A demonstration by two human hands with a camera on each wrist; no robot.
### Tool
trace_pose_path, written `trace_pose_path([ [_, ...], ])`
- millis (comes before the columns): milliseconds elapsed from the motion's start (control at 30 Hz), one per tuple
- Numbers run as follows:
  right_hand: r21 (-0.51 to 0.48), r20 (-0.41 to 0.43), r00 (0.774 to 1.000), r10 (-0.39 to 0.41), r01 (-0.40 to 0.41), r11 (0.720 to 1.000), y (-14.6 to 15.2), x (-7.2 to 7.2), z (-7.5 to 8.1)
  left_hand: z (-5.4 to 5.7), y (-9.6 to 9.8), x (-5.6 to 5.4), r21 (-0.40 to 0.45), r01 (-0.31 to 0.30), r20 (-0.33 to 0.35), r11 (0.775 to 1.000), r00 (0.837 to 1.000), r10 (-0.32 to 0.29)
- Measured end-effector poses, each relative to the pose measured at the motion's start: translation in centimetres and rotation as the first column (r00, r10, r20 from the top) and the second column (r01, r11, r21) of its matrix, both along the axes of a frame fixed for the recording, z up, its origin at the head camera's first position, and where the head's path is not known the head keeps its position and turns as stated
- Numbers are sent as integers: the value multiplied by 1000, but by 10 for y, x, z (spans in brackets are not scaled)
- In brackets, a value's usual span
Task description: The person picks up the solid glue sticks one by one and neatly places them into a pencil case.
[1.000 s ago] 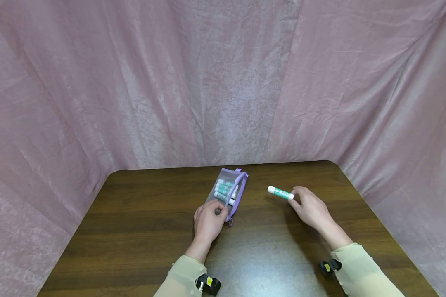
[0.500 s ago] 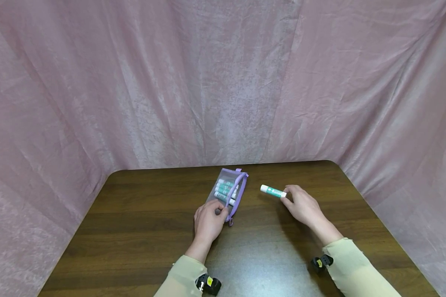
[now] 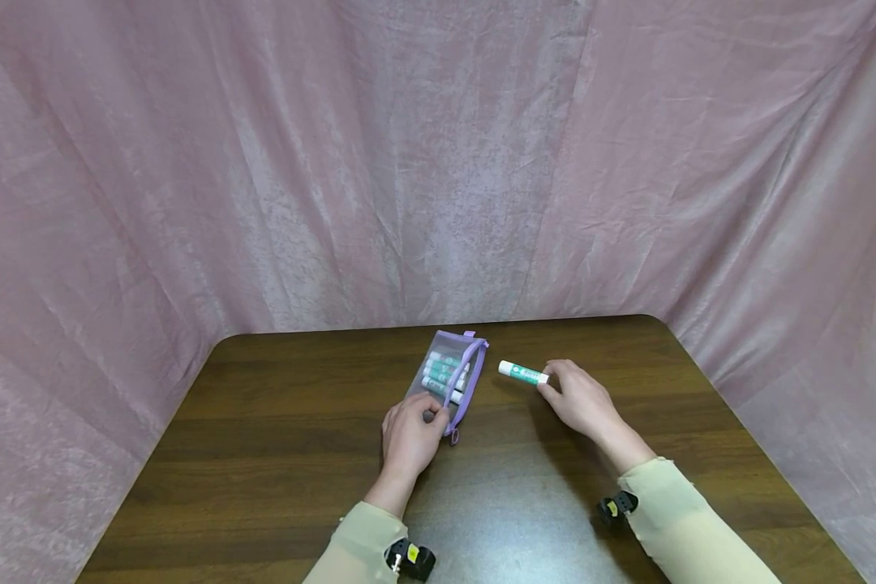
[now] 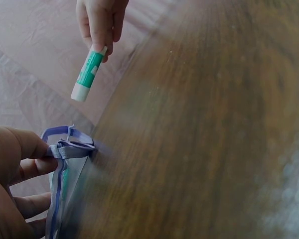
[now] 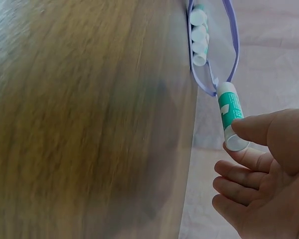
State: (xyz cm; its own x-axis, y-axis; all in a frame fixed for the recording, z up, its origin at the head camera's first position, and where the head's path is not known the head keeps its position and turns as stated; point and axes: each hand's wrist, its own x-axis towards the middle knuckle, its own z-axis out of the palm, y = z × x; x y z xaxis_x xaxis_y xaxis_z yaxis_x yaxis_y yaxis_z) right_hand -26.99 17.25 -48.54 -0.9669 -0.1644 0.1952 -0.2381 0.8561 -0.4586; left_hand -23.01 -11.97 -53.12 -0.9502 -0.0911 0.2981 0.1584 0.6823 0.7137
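A see-through pouch with a purple zip edge (image 3: 474, 381) lies on the table, its mouth parted toward the right. Inside it are several green-and-white glue sticks (image 3: 441, 383), whose white ends line up in the right wrist view. My left hand (image 3: 411, 434) pinches the pouch's near corner by the zip, thumb against forefinger in the left wrist view. Between thumb and forefinger my right hand (image 3: 580, 397) holds another glue stick (image 3: 523, 373) by its near white end. That stick is above the table, a short way right of the pouch mouth, its far end pointing left.
The brown wooden table (image 3: 263, 422) has rounded far corners. Pink curtains (image 3: 409, 162) hang behind it and at both sides. A small black camera (image 3: 409, 560) sits on the left wrist, and another black camera (image 3: 616, 508) on the right.
My right hand has moved left with the glue stick, bringing it closer to the pouch mouth. The left hand and the pouch have hardly moved.
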Motion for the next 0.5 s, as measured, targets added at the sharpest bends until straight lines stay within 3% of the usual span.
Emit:
trace_pose_path([
  [500, -10, 45, 998, 34, -34, 999, -15, -15, -4, 1, 0, 1, -2, -6, 4, 1000, 1000, 6],
])
